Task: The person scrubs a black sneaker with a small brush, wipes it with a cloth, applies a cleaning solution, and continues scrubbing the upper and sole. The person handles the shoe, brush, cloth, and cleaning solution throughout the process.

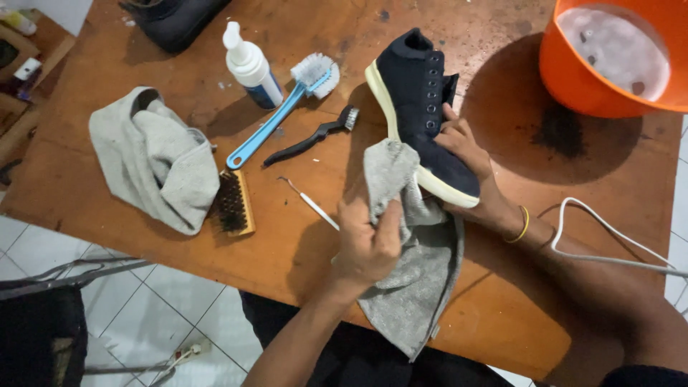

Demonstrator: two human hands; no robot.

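Navy shoe (423,107) in right hand (469,168), grey cloth (416,251) (draped) in left hand (365,244)

Right hand (469,154) is gripping a navy sneaker (423,107) with a cream sole, tipped on its side over the wooden table (502,301), while the left hand (367,240) presses a grey cloth (419,279) against the sole near the toe. Off to the left there's a blue-handled brush (276,118), a small black brush (312,137), a white spray bottle (251,66), a wooden brush (235,203) and another crumpled grey cloth (154,158). An orange bucket (573,79) of foamy water sits at the far right.
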